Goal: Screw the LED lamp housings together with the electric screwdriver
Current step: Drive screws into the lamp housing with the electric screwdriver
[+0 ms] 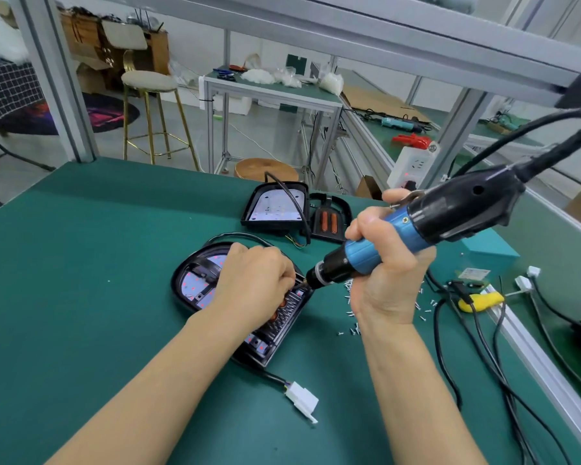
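Slanting down-left, the electric screwdriver (pixel 399 236) in the right hand's (pixel 388 260) grip meets the lamp housing (pixel 195 283).

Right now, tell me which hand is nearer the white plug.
Left. The left hand rests on the housing, up and left of the plug; the right hand holds the screwdriver farther up.

Two bare forearms enter from the bottom edge, ending in the bare left hand (pixel 254 283) and bare right hand (pixel 388 263) (no sleeves, gloves, rings, watch or wristband show anywhere on them).
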`<state>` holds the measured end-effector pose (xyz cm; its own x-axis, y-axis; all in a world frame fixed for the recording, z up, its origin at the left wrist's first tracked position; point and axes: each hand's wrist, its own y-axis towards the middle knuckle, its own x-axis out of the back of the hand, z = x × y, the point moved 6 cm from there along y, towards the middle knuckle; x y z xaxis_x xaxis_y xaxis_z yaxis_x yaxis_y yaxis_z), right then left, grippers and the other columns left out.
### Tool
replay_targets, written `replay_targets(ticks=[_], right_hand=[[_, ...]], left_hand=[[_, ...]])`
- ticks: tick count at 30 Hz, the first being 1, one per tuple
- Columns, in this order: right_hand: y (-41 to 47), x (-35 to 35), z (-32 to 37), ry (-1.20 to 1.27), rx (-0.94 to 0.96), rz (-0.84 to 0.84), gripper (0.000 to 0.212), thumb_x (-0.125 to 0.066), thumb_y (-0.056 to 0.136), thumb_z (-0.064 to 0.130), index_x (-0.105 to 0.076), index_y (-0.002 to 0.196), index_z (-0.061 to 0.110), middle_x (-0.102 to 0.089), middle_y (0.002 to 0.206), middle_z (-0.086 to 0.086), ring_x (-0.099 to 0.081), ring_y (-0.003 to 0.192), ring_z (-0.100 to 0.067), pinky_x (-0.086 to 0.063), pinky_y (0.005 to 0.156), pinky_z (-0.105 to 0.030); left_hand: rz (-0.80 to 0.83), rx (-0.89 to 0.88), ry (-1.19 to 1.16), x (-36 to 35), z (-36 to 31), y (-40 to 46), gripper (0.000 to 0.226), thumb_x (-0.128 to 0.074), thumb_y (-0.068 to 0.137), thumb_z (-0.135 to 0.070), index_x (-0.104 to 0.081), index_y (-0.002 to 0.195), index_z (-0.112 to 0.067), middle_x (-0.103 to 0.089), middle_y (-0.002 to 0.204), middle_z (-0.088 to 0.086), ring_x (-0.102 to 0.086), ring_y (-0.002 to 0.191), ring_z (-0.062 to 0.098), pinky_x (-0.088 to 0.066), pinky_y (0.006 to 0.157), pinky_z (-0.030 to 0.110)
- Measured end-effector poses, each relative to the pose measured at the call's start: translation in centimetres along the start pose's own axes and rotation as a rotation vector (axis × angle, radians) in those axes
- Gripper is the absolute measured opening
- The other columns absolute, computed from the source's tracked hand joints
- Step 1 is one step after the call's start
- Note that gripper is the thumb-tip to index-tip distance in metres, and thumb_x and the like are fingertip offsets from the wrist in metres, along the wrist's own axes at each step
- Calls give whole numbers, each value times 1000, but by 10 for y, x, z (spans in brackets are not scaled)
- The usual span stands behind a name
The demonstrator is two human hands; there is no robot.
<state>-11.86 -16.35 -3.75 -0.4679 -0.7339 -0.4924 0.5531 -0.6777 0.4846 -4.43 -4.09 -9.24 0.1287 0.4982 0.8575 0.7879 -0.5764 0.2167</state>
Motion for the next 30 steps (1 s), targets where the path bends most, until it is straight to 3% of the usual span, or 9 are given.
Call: replay_targets(ticks=[4,10,15,20,24,30], right_hand=[[-1,-5,0,7,14,58,26,-65,61,10,-59,85,18,-51,58,-1,-47,54,-20,-44,61,-27],[-2,-5,-3,15,9,61,32,-65,61,-1,-64,79,25,-51,58,-3,-47,54,-20,-44,60,-27],[-3,-1,-1,48,-3,43,25,-66,60,10,-62,82,23,-52,59,-2,-48,54,-19,-45,60,-27],[-4,-4,1,47,-5,53,27,-66,60,9,-64,80,26,-52,58,-2,-48,54,-19,-45,60,-27],[-5,-6,3,43,-21,50,35,-61,63,-6,-64,78,26,-50,57,-2,-47,55,-19,-45,58,-26],[-6,-11,5,16,-31,72,33,-59,66,-7,-64,75,24,-49,60,-4,-45,57,-21,-44,58,-27]], left_hand=[[-27,-26,110,-2,1,4,17,-54,92,-23,-70,87,-20,-68,82,-1,-60,76,19,-31,91,34],[-17,-7,212,-5,-2,10,18,-52,92,-23,-69,90,-23,-66,86,-4,-56,88,20,-13,69,33],[-7,10,225,-5,-1,10,19,-51,89,-23,-70,85,-21,-66,82,-1,-56,82,22,-24,81,33],[-4,30,233,-3,-1,9,19,-54,88,-24,-70,81,-17,-66,64,1,-59,72,20,-29,86,33],[-26,43,276,-2,-3,8,21,-52,84,-24,-70,78,-16,-64,60,2,-59,73,22,-28,82,32],[-117,20,315,-1,-3,4,25,-49,87,-26,-70,77,-17,-62,72,0,-55,74,23,-18,71,33]])
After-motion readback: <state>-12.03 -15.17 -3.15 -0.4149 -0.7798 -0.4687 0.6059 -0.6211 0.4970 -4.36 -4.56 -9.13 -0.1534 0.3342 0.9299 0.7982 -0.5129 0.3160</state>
